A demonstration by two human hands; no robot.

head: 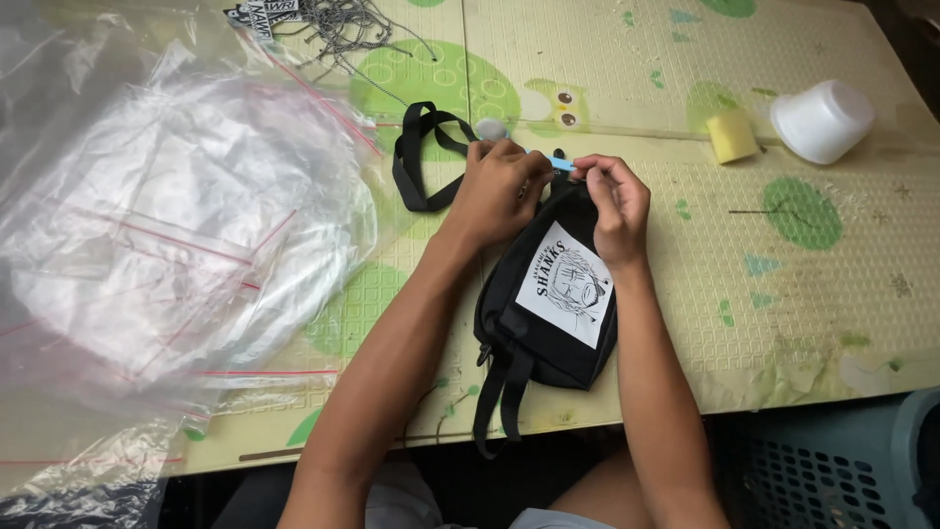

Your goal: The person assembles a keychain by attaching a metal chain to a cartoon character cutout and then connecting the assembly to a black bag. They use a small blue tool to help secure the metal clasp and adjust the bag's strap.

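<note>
Both my forearms reach up from the bottom edge and meet at the top of the black pouch bag [548, 313]. My left hand [497, 191] is bent over at the wrist, knuckles up, its grip pressed together on the bag's top edge, with a small light-blue tool [560, 163] poking out from between the fingers toward my other hand. My right hand [615, 201] comes in from the other side, fingers curled and its grip pinched on the bag's top edge right where the blue tip ends. The two hands are almost touching.

The bag lies flat on the surface [803, 294], which is covered with a yellow-green patterned mat, near its front edge and between my arms. It is black fabric with a white square patch [566, 284] on its face, carrying a black line drawing. Its black strap [419, 157] loops away past my left hand, and two shorter strap ends hang off the front edge.

To my left is a heap of clear plastic bags [166, 235] with red seal strips. Beyond my hands, to the right, sit a yellow sponge block [731, 135] and, just beside it, a white plastic cup [822, 120] tipped on its side. A bundle of thin dark cords [343, 24] lies at the far edge.
</note>
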